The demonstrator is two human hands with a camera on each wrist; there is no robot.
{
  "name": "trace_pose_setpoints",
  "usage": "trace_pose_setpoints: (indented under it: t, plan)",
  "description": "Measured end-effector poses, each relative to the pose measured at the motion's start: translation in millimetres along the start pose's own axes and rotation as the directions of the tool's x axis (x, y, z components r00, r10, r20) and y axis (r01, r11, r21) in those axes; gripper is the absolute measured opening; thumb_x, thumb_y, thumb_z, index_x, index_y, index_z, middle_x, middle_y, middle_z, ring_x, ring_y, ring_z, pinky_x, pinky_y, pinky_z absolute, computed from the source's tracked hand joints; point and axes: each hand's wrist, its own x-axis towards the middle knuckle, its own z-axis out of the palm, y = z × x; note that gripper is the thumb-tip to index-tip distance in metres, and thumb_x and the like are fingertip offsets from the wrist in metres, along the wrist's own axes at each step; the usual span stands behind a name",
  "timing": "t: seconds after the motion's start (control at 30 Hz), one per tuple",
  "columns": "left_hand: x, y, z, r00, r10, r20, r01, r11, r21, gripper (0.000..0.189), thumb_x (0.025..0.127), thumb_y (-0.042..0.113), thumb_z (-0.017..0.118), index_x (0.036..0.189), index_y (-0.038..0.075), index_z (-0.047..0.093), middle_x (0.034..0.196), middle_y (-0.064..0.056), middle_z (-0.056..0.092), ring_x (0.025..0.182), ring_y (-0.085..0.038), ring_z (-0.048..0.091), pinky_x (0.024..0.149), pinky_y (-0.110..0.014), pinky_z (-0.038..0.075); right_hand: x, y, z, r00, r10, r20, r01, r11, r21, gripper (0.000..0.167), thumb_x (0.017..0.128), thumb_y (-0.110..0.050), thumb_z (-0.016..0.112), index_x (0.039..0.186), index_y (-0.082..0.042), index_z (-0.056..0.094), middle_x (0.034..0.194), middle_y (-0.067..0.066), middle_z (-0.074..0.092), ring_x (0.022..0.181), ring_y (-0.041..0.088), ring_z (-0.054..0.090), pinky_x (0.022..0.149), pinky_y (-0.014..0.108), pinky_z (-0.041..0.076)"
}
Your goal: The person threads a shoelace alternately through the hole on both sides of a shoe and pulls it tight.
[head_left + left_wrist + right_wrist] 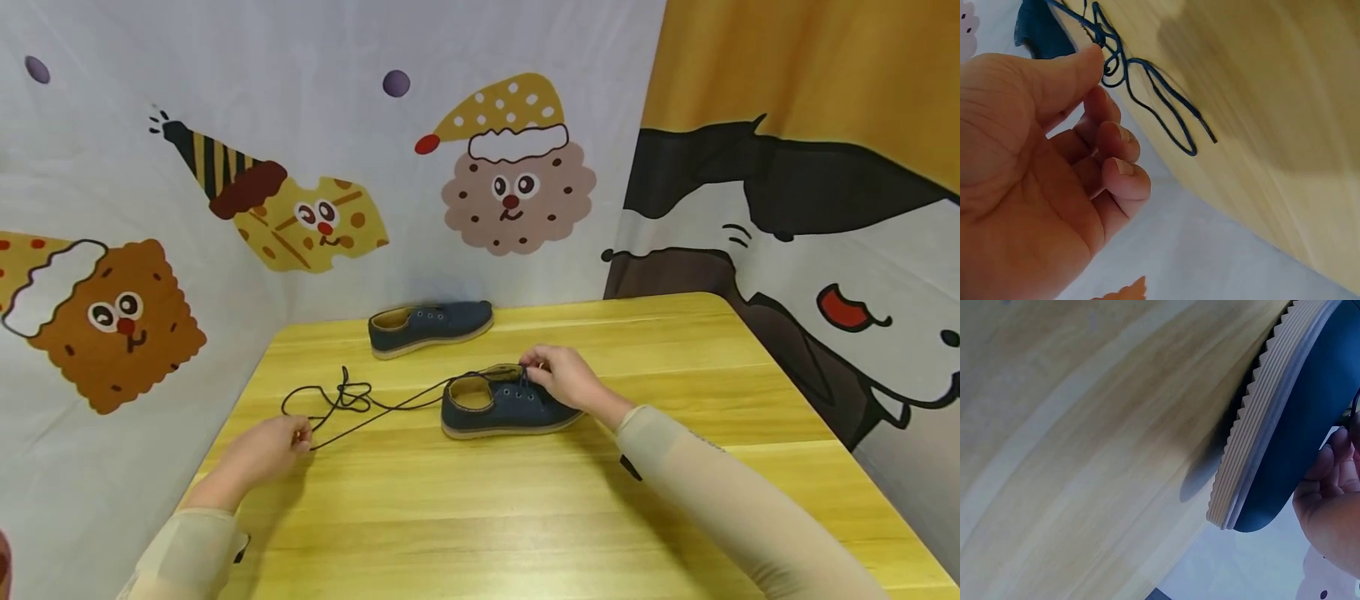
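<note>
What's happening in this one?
A person is handling a dark blue shoe's lace at a wooden table. The left hand pinches the long lace off to the shoe's left, and the right hand pinches at the lacing by the eyelets. The nearer shoe stands upright; some lace lies loosely looped on the table. A second shoe stands farther back, untouched.
</note>
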Motion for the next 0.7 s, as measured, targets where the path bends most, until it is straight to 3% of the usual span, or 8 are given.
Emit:
trace_pose_setpoints:
  t: [0.17, 0.23, 0.3, 0.33, 0.4, 0.53, 0.6, 0.7]
  plan:
    - [8.7, -9.0, 1.9, 0.992, -0.067, -0.106, 0.039, 0.969, -0.244, 0.016, 0.103, 0.025, 0.053, 0.104, 0.01, 0.059, 0.091, -0.007, 0.063, 0.075, -0.015, 0.052, 0.062, -0.031, 0.041, 1.5, 0, 1, 1.0, 0.01, 0.003, -0.01, 1.0, 0.009, 0.015, 0.098, -0.019, 0.062, 0.113, -0.016, 0.068, 0.101, 0.002, 0.07, 0.08, 0.01, 0.063, 0.07, 0.028, 0.052]
    - [13.4, -12.9, -1.1, 0.98, -0.108, -0.164, 0.032, 0.912, -0.409, 0.028, 0.103, 0.034, 0.052, 0.111, 0.008, 0.058, 0.099, -0.005, 0.065, 0.079, -0.012, 0.056, 0.065, -0.029, 0.048, 2.4, 0, 2, 1.0, 0.012, 0.005, -0.012, 1.0, 0.016, 0.016, 0.098, -0.019, 0.063, 0.113, -0.016, 0.068, 0.1, 0.001, 0.07, 0.08, 0.01, 0.063, 0.071, 0.028, 0.052]
    - [19.2, -12.2, -7.6, 0.964, -0.162, -0.213, 0.005, 0.805, -0.593, 0.036, 0.102, 0.04, 0.053, 0.115, 0.007, 0.057, 0.101, 0.002, 0.066, 0.083, -0.007, 0.06, 0.068, -0.027, 0.053, 3.3, 1, 1, 1.0, 0.015, 0.008, -0.015, 1.0, 0.018, 0.016, 0.097, -0.019, 0.064, 0.113, -0.017, 0.068, 0.1, 0.001, 0.07, 0.082, 0.01, 0.063, 0.072, 0.029, 0.053]
    - [22.3, -10.3, -12.5, 0.957, -0.186, -0.223, -0.023, 0.718, -0.696, 0.038, 0.101, 0.041, 0.054, 0.116, 0.006, 0.055, 0.102, 0.005, 0.067, 0.085, -0.006, 0.062, 0.07, -0.026, 0.056, 3.7, 1, 1, 1.0, 0.02, 0.012, -0.02, 1.0, 0.022, 0.017, 0.097, -0.019, 0.064, 0.113, -0.017, 0.068, 0.101, 0.001, 0.07, 0.083, 0.011, 0.064, 0.072, 0.029, 0.053]
    - [29.0, -3.4, -23.4, 0.944, -0.213, -0.252, -0.121, 0.488, -0.865, 0.037, 0.099, 0.037, 0.058, 0.116, 0.004, 0.054, 0.105, 0.009, 0.068, 0.087, -0.005, 0.065, 0.074, -0.026, 0.058, 3.9, 1, -1, 0.999, 0.034, 0.021, -0.035, 0.999, 0.03, 0.018, 0.098, -0.018, 0.063, 0.116, -0.018, 0.067, 0.103, 0.001, 0.069, 0.086, 0.012, 0.064, 0.074, 0.03, 0.053]
    - [43.4, 17.9, -51.2, 0.915, -0.233, -0.328, -0.335, 0.011, -0.942, 0.028, 0.096, 0.026, 0.063, 0.11, 0.003, 0.054, 0.12, 0.0, 0.07, 0.09, -0.014, 0.069, 0.073, -0.028, 0.058, 2.5, -4, -6, 0.999, 0.052, -0.01, -0.052, 0.996, 0.074, 0.023, 0.101, -0.018, 0.057, 0.123, -0.019, 0.064, 0.11, 0.001, 0.067, 0.092, 0.014, 0.065, 0.074, 0.03, 0.052]
    - [50.6, 29.8, -65.7, 0.905, -0.221, -0.363, -0.4, -0.154, -0.903, 0.023, 0.097, 0.023, 0.061, 0.106, 0.002, 0.056, 0.124, -0.005, 0.067, 0.089, -0.017, 0.069, 0.071, -0.028, 0.057, 1.3, -9, -8, 0.999, 0.018, -0.037, -0.015, 0.996, 0.087, 0.024, 0.102, -0.021, 0.056, 0.124, -0.019, 0.063, 0.109, 0.0, 0.066, 0.09, 0.014, 0.063, 0.071, 0.029, 0.051]
    - [63.6, 51.3, -82.1, 0.89, -0.222, -0.397, -0.451, -0.311, -0.837, 0.017, 0.097, 0.019, 0.06, 0.102, 0.003, 0.059, 0.112, -0.006, 0.071, 0.078, -0.016, 0.066, 0.065, -0.026, 0.054, -1.8, -17, -10, 0.996, -0.085, -0.031, 0.086, 0.995, 0.047, 0.023, 0.1, -0.028, 0.059, 0.12, -0.019, 0.067, 0.104, -0.002, 0.065, 0.081, 0.013, 0.058, 0.067, 0.028, 0.049]
